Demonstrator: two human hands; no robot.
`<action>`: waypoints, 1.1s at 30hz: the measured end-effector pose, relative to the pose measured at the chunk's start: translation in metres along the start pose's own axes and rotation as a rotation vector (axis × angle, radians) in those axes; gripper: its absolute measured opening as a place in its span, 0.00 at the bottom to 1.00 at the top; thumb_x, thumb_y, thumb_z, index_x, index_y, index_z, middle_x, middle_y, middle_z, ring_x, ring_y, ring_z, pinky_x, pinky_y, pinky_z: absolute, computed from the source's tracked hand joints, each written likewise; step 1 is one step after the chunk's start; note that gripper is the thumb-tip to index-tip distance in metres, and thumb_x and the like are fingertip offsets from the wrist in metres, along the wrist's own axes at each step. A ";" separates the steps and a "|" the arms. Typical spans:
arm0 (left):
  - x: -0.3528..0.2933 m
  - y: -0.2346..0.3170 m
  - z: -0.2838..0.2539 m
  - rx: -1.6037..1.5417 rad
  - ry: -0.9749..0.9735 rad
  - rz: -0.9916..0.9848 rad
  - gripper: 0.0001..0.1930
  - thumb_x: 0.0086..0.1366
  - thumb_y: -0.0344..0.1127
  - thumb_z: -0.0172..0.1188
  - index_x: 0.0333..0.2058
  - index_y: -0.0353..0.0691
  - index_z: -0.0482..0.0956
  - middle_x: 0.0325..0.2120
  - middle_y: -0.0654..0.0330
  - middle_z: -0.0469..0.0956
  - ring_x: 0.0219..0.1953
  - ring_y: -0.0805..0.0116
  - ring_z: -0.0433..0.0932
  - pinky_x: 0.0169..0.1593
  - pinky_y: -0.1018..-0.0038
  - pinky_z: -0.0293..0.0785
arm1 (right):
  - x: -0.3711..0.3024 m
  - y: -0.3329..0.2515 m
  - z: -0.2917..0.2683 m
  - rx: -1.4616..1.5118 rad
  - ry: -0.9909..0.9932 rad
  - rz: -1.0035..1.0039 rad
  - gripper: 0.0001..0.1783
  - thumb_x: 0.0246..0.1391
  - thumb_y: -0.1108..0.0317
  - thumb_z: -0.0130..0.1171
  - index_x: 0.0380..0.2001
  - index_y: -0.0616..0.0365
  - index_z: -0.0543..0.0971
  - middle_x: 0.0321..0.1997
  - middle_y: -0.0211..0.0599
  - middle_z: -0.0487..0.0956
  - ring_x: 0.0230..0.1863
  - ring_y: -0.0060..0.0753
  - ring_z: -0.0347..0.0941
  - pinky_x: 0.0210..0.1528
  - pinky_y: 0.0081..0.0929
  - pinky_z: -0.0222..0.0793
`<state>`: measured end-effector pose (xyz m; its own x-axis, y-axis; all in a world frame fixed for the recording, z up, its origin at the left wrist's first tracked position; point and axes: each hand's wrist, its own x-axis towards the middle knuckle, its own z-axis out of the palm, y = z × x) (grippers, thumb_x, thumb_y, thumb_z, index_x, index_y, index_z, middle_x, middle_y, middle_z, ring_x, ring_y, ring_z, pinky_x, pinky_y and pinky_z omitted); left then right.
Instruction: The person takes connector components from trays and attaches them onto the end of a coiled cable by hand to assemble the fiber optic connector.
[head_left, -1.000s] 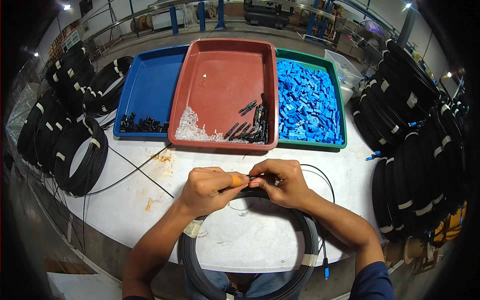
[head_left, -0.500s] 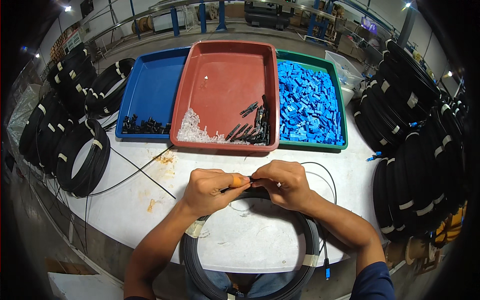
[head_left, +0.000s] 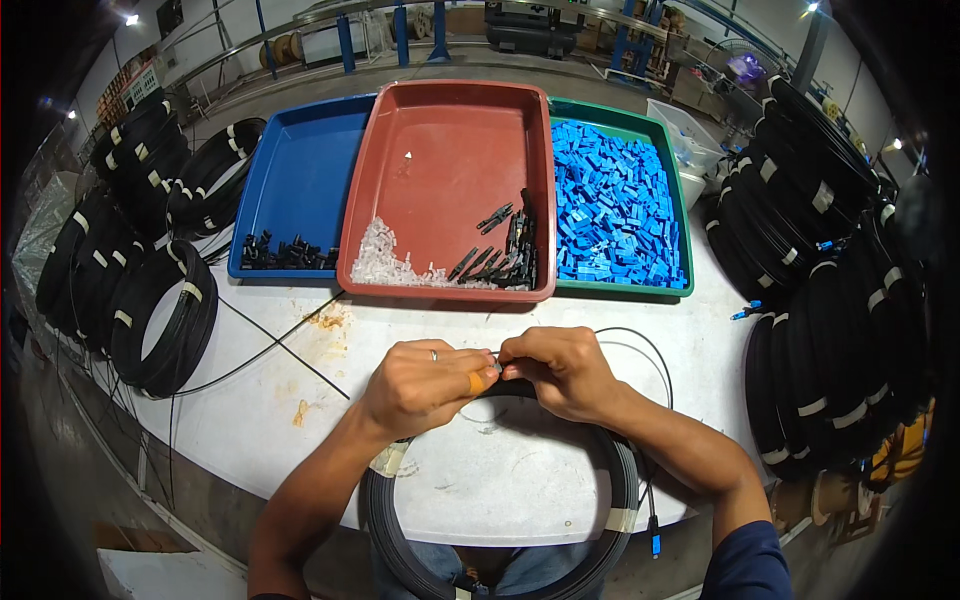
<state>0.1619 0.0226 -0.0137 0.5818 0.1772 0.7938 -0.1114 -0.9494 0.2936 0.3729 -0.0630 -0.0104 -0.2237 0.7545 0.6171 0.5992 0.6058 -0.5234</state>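
Note:
My left hand point(head_left: 425, 388) and my right hand point(head_left: 565, 368) meet fingertip to fingertip above the far side of a big coil of black cable point(head_left: 384, 520). Both are closed in a pinch on something small, mostly hidden by the fingers. An orange wrap point(head_left: 477, 382) covers part of a left digit. A thin black cable loop point(head_left: 668, 372) curves out from behind my right hand and runs down past the forearm. Below that forearm hangs a blue-tipped connector point(head_left: 655, 540). Tape bands point(head_left: 621, 521) bind the coil, which rests partly on the table and partly over my lap.
Across the white table point(head_left: 270, 440) stand a blue tray point(head_left: 300, 190) with black parts, a red tray point(head_left: 450, 150) with clear and black pieces, and a green tray point(head_left: 672, 150) full of blue pieces. Cable coils point(head_left: 165, 320) pile up left, more coils point(head_left: 840, 370) right.
My left fingers have straightened and spread over the pinch, and a ring now shows. Both hands have shifted slightly down; the dark piece between the fingertips is less visible.

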 end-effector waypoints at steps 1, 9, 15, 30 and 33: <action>-0.001 0.000 0.000 0.035 -0.019 0.044 0.06 0.52 0.25 0.75 0.27 0.37 0.86 0.31 0.56 0.88 0.30 0.64 0.88 0.34 0.74 0.83 | -0.001 0.001 0.001 0.053 -0.012 0.042 0.08 0.49 0.79 0.69 0.35 0.62 0.82 0.28 0.43 0.83 0.28 0.43 0.82 0.29 0.34 0.75; 0.000 0.005 0.000 -0.008 0.041 -0.163 0.06 0.52 0.24 0.75 0.27 0.37 0.85 0.32 0.55 0.88 0.32 0.64 0.88 0.36 0.74 0.84 | 0.005 -0.011 -0.006 -0.036 0.027 0.005 0.10 0.49 0.81 0.71 0.35 0.64 0.82 0.30 0.43 0.84 0.30 0.37 0.84 0.31 0.28 0.77; 0.002 0.002 -0.001 0.072 -0.042 0.087 0.05 0.53 0.25 0.75 0.25 0.37 0.85 0.29 0.56 0.88 0.29 0.64 0.88 0.32 0.74 0.83 | -0.001 0.001 0.005 0.027 -0.012 0.045 0.10 0.47 0.77 0.70 0.35 0.60 0.82 0.27 0.41 0.83 0.29 0.45 0.82 0.29 0.35 0.76; 0.005 0.006 -0.002 0.130 -0.042 0.079 0.04 0.53 0.25 0.75 0.26 0.36 0.86 0.29 0.56 0.88 0.24 0.67 0.86 0.30 0.75 0.82 | 0.002 0.000 0.003 0.017 -0.018 0.048 0.11 0.47 0.78 0.70 0.35 0.60 0.82 0.29 0.41 0.84 0.29 0.44 0.83 0.30 0.34 0.77; 0.002 0.006 -0.001 0.038 -0.001 -0.130 0.05 0.53 0.25 0.74 0.26 0.36 0.86 0.30 0.56 0.88 0.26 0.66 0.87 0.31 0.75 0.82 | 0.004 -0.005 -0.001 0.046 0.004 0.082 0.11 0.46 0.78 0.71 0.35 0.60 0.82 0.30 0.42 0.84 0.30 0.45 0.83 0.31 0.35 0.77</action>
<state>0.1616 0.0172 -0.0104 0.5904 0.2994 0.7495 -0.0040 -0.9275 0.3737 0.3697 -0.0631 -0.0045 -0.1725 0.8009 0.5734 0.5793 0.5533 -0.5985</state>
